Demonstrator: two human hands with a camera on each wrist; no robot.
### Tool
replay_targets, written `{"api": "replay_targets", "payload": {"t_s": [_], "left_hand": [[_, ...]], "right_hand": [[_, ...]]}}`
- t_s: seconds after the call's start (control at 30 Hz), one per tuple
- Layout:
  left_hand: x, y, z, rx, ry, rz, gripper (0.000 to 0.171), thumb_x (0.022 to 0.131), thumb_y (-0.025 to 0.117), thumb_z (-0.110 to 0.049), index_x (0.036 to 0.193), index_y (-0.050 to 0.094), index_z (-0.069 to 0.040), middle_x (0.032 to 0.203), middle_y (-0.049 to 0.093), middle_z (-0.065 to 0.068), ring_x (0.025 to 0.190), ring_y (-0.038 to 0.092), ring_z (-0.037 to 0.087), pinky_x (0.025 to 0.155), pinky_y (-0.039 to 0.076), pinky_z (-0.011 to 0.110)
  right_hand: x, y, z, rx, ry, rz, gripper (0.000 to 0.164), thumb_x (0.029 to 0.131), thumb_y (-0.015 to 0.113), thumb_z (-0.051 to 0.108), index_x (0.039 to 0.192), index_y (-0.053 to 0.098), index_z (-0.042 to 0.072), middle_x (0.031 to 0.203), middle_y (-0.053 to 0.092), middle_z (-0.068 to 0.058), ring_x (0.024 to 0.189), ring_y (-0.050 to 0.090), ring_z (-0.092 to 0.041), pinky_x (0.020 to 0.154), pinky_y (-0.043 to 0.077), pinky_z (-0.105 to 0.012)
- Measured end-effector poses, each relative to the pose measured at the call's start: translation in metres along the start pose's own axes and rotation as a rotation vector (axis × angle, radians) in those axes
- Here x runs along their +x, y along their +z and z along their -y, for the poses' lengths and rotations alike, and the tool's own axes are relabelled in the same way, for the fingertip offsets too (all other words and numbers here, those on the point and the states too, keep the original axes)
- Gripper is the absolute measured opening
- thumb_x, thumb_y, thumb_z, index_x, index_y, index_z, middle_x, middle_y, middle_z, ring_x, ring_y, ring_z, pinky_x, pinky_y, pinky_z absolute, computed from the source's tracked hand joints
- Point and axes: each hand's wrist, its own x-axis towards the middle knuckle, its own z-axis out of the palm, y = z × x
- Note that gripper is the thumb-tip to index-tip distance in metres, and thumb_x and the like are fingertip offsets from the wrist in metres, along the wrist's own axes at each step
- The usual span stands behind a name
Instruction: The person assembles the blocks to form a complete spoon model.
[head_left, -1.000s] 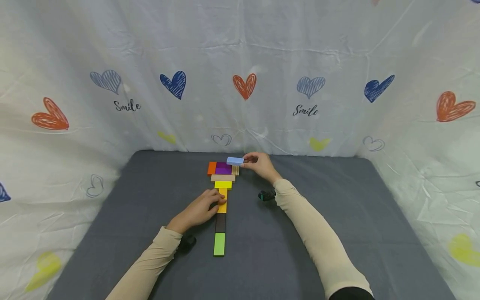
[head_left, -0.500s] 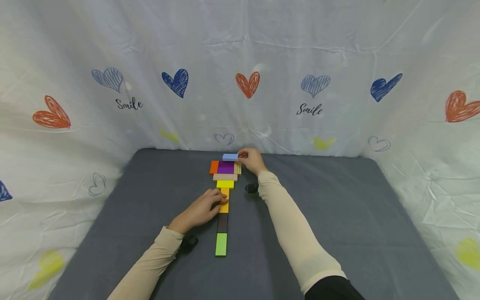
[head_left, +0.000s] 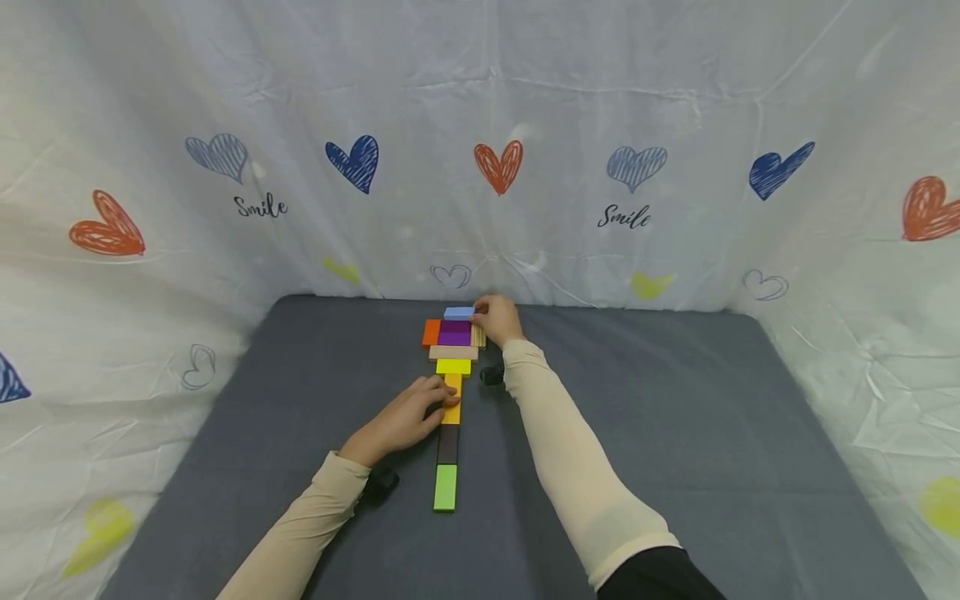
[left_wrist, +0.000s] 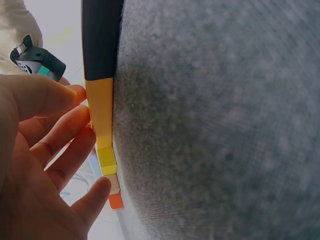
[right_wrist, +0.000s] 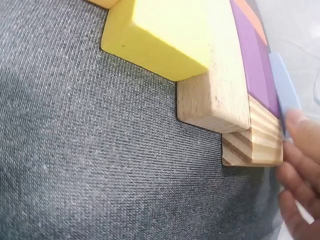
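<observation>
In the head view my right hand (head_left: 498,320) pinches a light blue block (head_left: 459,313) by its right end, at the far end of a row of wooden blocks. Just nearer lie purple blocks (head_left: 453,333), flanked by an orange-red block (head_left: 431,332) and a stripe-grained wooden block (head_left: 479,336). A plain beige block (head_left: 453,353) and a yellow block (head_left: 453,367) follow. My left hand (head_left: 405,419) has its fingertips against an amber block (head_left: 453,410), fingers loosely extended in the left wrist view. Below it run a black block (head_left: 447,444) and a light green block (head_left: 445,487).
A dark grey cloth (head_left: 637,433) covers the table. Behind and beside it hangs a white curtain (head_left: 420,92) printed with hearts, close beyond the light blue block. Small black cameras sit at both wrists, and the right one (head_left: 492,374) is near the row.
My right hand has carried the light blue block left from above the stripe-grained block and lowered it behind the purple blocks. The left hand stays at the amber block.
</observation>
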Motion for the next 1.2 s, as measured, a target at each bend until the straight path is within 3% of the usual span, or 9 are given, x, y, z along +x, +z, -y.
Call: {"api": "replay_targets", "payload": {"t_s": [0.43, 0.73, 1.0, 1.2], "left_hand": [[0.000, -0.003, -0.002, 0.002, -0.011, 0.007, 0.020, 0.097, 0.060, -0.011, 0.112, 0.073, -0.014, 0.121, 0.062, 0.001, 0.115, 0.055, 0.021, 0.101, 0.049, 0.042], [-0.002, -0.002, 0.000, 0.003, -0.014, 0.004, 0.019, 0.097, 0.060, -0.011, 0.111, 0.073, -0.015, 0.121, 0.061, 0.001, 0.112, 0.055, 0.019, 0.099, 0.050, 0.041], [-0.002, -0.001, 0.000, -0.022, -0.005, -0.004, 0.020, 0.097, 0.060, -0.011, 0.112, 0.072, -0.014, 0.121, 0.061, 0.000, 0.109, 0.054, 0.017, 0.096, 0.051, 0.039], [0.000, -0.001, -0.001, -0.020, 0.017, -0.014, 0.020, 0.097, 0.059, -0.010, 0.111, 0.073, -0.014, 0.119, 0.061, -0.001, 0.108, 0.054, 0.017, 0.097, 0.051, 0.040]], "right_hand": [[-0.001, -0.001, 0.005, -0.108, 0.011, -0.010, 0.023, 0.094, 0.069, 0.018, 0.114, 0.074, 0.008, 0.112, 0.074, -0.010, 0.102, 0.068, -0.028, 0.093, 0.055, -0.042], [-0.001, 0.007, 0.013, -0.130, 0.010, 0.066, 0.034, 0.099, 0.060, 0.021, 0.132, 0.066, 0.014, 0.127, 0.068, -0.009, 0.116, 0.064, -0.027, 0.101, 0.052, -0.043], [-0.007, 0.020, 0.017, 0.018, 0.180, -0.120, 0.029, 0.098, 0.062, 0.025, 0.123, 0.072, 0.014, 0.123, 0.071, -0.007, 0.121, 0.057, -0.033, 0.109, 0.040, -0.050], [-0.009, 0.026, 0.020, 0.022, 0.251, -0.199, 0.024, 0.096, 0.065, 0.026, 0.115, 0.075, 0.014, 0.121, 0.068, -0.010, 0.115, 0.054, -0.034, 0.103, 0.039, -0.051]]}}
